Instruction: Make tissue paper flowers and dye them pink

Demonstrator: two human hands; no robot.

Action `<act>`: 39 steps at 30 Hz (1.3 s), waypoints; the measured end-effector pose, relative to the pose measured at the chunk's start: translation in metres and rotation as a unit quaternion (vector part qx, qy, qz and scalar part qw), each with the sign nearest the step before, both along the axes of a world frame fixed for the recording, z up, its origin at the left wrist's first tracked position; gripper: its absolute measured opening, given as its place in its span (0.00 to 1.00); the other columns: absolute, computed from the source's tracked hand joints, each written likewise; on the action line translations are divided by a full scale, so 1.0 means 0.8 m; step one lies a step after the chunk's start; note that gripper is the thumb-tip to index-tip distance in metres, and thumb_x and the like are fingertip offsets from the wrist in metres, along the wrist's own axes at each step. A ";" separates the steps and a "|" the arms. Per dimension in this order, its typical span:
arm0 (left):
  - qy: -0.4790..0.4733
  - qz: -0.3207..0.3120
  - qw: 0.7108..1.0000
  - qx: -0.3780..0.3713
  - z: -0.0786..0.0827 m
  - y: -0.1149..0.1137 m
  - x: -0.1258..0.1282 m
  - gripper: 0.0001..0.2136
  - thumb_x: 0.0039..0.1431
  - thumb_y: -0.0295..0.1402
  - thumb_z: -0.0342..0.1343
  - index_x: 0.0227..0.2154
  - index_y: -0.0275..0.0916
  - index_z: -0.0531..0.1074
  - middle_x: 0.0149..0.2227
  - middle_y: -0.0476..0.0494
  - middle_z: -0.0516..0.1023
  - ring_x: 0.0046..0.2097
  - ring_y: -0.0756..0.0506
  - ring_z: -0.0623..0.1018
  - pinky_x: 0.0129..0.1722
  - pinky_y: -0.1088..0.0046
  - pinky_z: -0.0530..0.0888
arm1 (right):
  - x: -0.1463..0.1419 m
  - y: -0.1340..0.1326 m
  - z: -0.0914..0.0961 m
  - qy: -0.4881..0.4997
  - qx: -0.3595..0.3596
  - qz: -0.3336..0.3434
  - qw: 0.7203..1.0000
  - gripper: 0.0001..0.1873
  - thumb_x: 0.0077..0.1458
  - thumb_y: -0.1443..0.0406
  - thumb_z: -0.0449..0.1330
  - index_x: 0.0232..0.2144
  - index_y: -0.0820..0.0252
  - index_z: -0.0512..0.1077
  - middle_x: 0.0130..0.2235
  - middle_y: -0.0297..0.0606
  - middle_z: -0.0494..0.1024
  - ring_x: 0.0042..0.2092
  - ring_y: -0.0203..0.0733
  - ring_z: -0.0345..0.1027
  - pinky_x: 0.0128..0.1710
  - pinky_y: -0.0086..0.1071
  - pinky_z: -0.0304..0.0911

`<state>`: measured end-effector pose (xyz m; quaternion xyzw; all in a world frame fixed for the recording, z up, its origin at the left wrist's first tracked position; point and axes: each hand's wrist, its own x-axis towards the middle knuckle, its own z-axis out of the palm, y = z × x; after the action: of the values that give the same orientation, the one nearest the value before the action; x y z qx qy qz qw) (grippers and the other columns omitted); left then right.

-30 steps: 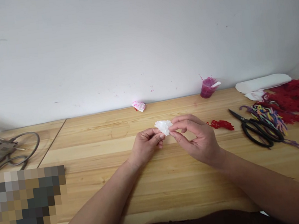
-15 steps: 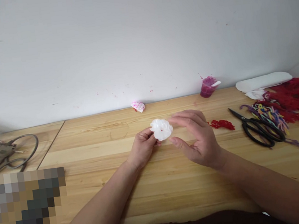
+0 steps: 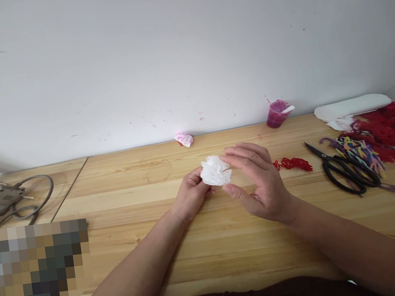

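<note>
A white, ruffled tissue paper flower [image 3: 215,171] is held up over the wooden table by my left hand [image 3: 190,194], whose fingers pinch it from below and hide its base. On the flower's other side, my right hand [image 3: 262,181] is curved with thumb and fingers apart. Its fingertips reach the flower's right edge; whether they touch it I cannot tell. Just beyond the right hand lies a small bundle of red yarn [image 3: 295,164].
Black-handled scissors [image 3: 347,170] lie at the right beside multicoloured yarn [image 3: 360,152] and a red yarn heap [image 3: 393,133]. Along the wall are a white roll [image 3: 352,106], a purple-stained cup [image 3: 277,114] and a pink-spotted tissue [image 3: 184,139]. A cabled device [image 3: 1,203] sits at left.
The flower has tipped in my left hand, so its side shows more than its round top. My right hand stays curved beside it, its fingertips a little nearer the petals.
</note>
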<state>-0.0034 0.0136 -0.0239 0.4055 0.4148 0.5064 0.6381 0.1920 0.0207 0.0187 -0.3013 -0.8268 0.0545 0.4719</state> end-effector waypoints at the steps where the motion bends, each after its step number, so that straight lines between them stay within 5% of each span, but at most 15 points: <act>1: -0.008 -0.003 1.000 -0.001 -0.001 0.000 0.000 0.09 0.50 0.33 0.69 0.30 0.37 0.76 0.25 0.52 0.74 0.27 0.53 0.69 0.31 0.77 0.65 | 0.000 0.000 -0.001 -0.014 -0.001 0.007 1.000 0.25 0.60 0.60 0.65 0.58 0.60 0.72 0.58 0.48 0.78 0.63 0.59 0.64 0.64 0.54 0.59; 8: -0.060 0.022 0.998 -0.015 0.006 0.003 0.003 0.11 0.43 0.34 0.73 0.27 0.36 0.77 0.22 0.50 0.75 0.25 0.52 0.70 0.28 0.76 0.67 | 0.000 0.000 -0.005 -0.038 -0.030 -0.040 0.998 0.17 0.62 0.61 0.63 0.53 0.56 0.75 0.51 0.41 0.83 0.62 0.57 0.67 0.63 0.54 0.58; 13: -0.085 0.030 0.995 -0.030 0.009 0.004 0.006 0.13 0.40 0.33 0.75 0.26 0.35 0.78 0.22 0.49 0.76 0.24 0.52 0.71 0.28 0.75 0.68 | -0.001 -0.002 -0.005 -0.035 -0.028 -0.042 0.998 0.24 0.62 0.59 0.63 0.58 0.60 0.72 0.57 0.47 0.79 0.63 0.58 0.64 0.64 0.55 0.57; 20: -0.109 0.046 0.992 -0.048 0.009 0.004 0.006 0.15 0.38 0.34 0.76 0.28 0.35 0.79 0.24 0.48 0.77 0.24 0.52 0.72 0.27 0.75 0.69 | 0.000 0.001 -0.008 -0.037 -0.027 -0.062 0.997 0.09 0.63 0.59 0.63 0.41 0.56 0.78 0.52 0.45 0.81 0.62 0.60 0.65 0.62 0.57 0.57; 25: -0.070 -0.010 0.997 -0.026 0.003 0.001 0.003 0.12 0.44 0.32 0.73 0.30 0.36 0.79 0.27 0.50 0.77 0.28 0.52 0.71 0.30 0.77 0.68 | 0.000 -0.002 -0.003 -0.015 -0.029 -0.037 0.999 0.23 0.60 0.58 0.64 0.56 0.58 0.72 0.57 0.48 0.77 0.64 0.60 0.63 0.64 0.56 0.57; 33: -0.028 -0.037 0.999 -0.004 -0.003 0.000 0.002 0.12 0.49 0.38 0.71 0.32 0.37 0.78 0.27 0.51 0.74 0.28 0.52 0.68 0.32 0.75 0.66 | 0.003 0.000 -0.007 -0.049 -0.071 -0.055 0.995 0.25 0.64 0.54 0.61 0.57 0.60 0.72 0.59 0.50 0.76 0.65 0.63 0.61 0.64 0.60 0.54; 39: 0.049 -0.053 0.997 0.024 0.008 -0.003 0.000 0.08 0.56 0.36 0.65 0.34 0.38 0.76 0.28 0.52 0.72 0.30 0.50 0.68 0.34 0.74 0.65 | 0.001 -0.008 -0.002 -0.091 -0.054 0.023 0.994 0.31 0.65 0.52 0.59 0.65 0.59 0.66 0.63 0.47 0.74 0.70 0.65 0.54 0.67 0.60 0.51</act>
<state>-0.0034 0.0112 -0.0175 0.4668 0.4108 0.4610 0.6331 0.1926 0.0146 0.0170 -0.3110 -0.8688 0.0819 0.3765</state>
